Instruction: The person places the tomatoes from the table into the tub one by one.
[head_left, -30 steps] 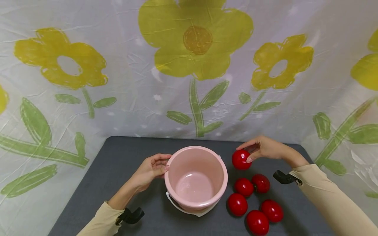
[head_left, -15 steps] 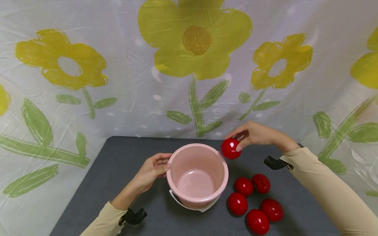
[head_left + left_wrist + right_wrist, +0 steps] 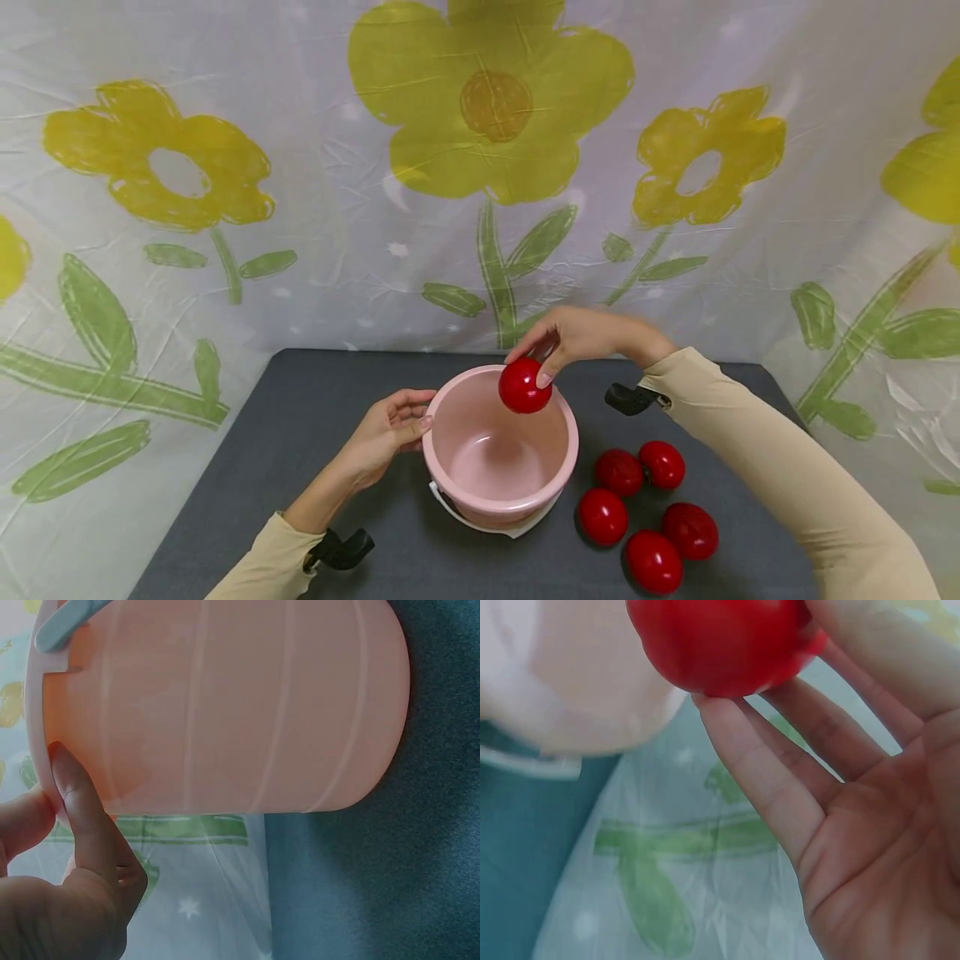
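A pink bucket [image 3: 498,492] stands upright on the dark table, its white handle [image 3: 487,527] hanging down at the near side. My left hand [image 3: 384,439] pinches the bucket's rim on the left, thumb and fingers on either side of it in the left wrist view. Over the far part of the bucket's mouth, my right hand [image 3: 573,340] holds a shiny red tomato [image 3: 525,386] between thumb and fingertips. In the right wrist view the tomato [image 3: 724,645] is cut off by the top edge. Only the bare bottom shows inside the bucket.
Several more red tomatoes [image 3: 602,517] lie on the table right of the bucket, under the right forearm's side. The grey table [image 3: 247,492] ends at a hanging cloth [image 3: 337,275] printed with yellow flowers. Each wrist wears a black camera mount [image 3: 341,550].
My right hand has lifted the tomato and carried it left, from beside the bucket to above its opening. The left hand keeps its grip; the bucket has shifted only slightly.
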`<state>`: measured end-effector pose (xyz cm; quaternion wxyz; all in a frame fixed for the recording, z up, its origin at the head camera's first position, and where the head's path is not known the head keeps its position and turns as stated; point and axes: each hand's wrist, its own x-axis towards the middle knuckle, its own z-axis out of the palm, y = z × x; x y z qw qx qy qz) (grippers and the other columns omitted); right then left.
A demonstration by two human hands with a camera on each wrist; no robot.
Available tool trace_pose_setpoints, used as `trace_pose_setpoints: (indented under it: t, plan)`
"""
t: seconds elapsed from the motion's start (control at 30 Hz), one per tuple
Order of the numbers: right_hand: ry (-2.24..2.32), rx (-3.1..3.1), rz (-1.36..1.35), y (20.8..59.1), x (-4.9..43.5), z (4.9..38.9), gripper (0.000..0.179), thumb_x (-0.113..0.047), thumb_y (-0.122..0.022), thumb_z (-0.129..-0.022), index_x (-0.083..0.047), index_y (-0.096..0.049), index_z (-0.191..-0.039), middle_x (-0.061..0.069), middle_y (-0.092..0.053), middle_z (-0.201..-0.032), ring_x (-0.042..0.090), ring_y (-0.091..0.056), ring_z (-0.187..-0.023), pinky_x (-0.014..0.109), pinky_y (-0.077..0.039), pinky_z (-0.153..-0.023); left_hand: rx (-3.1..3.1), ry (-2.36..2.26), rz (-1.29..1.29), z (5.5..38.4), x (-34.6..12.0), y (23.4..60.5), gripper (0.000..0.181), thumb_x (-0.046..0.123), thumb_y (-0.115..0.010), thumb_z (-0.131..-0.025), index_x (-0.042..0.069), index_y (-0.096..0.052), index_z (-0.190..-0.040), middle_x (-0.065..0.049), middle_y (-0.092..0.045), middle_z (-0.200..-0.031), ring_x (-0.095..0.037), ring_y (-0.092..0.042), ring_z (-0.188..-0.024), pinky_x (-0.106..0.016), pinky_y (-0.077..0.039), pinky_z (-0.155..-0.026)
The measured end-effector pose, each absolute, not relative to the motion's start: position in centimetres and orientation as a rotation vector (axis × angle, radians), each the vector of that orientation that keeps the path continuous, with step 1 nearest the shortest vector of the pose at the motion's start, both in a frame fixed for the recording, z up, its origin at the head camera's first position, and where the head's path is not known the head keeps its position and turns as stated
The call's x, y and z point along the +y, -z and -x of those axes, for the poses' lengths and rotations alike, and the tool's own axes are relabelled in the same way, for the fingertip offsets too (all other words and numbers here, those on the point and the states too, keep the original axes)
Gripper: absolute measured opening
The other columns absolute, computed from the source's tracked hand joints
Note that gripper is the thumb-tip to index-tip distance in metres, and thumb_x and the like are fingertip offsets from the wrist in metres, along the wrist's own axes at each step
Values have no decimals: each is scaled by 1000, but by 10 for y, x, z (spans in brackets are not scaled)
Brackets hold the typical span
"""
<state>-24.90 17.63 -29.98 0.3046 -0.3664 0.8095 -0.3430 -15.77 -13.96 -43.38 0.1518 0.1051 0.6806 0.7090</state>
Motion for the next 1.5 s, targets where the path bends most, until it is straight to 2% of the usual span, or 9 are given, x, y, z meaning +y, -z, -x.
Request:
trace_pose_setpoints:
  t: [0.3, 0.53, 0.87, 1.17, 1.5]
  plan:
    - [877, 2028, 1064, 316, 141, 255, 46, -9, -78, -84, -5, -66, -128, 11, -70, -124, 19, -70, -106, 33, -58, -91, 1957, -2020, -292, 156, -140, 434, 53, 7, -64, -94, -11, -41, -138, -7, -63, -107, -8, -66, -89, -22, -58, -73]
    - [825, 1976, 1117, 336, 119, 256, 46, -8, -78, -83, -5, -66, -127, 11, -70, -124, 17, -68, -108, 29, -57, -92, 1953, -2021, -287, 156, -140, 434, 53, 6, -64, -94, -11, -41, -138, -14, -63, -112, -11, -66, -93, -23, -58, -74]
    - [799, 1949, 1092, 362, 102, 250, 43, -11, -78, -83, -15, -69, -125, 0, -71, -121, 10, -67, -108, 27, -56, -93, 1965, -2013, -257, 156, -140, 435, 52, 8, -65, -94, -7, -43, -138, -1, -64, -106, -10, -66, -90, -24, -59, -75]
    - [779, 1931, 1011, 375, 93, 241, 41, -11, -78, -83, -23, -71, -121, -6, -70, -120, 12, -64, -109, 28, -57, -92, 1958, -2017, -273, 156, -140, 434, 53, 9, -66, -93, -7, -43, -138, -1, -64, -107, -8, -67, -90, -26, -60, -77]
    - [679, 1989, 1087, 386, 85, 236, 33, -6, -77, -83, -17, -74, -114, -2, -73, -112, 8, -67, -99, 22, -56, -89, 1949, -2018, -283, 157, -140, 432, 53, 8, -66, -93, -7, -43, -138, -1, -65, -107, -7, -68, -91, -26, -60, -77]
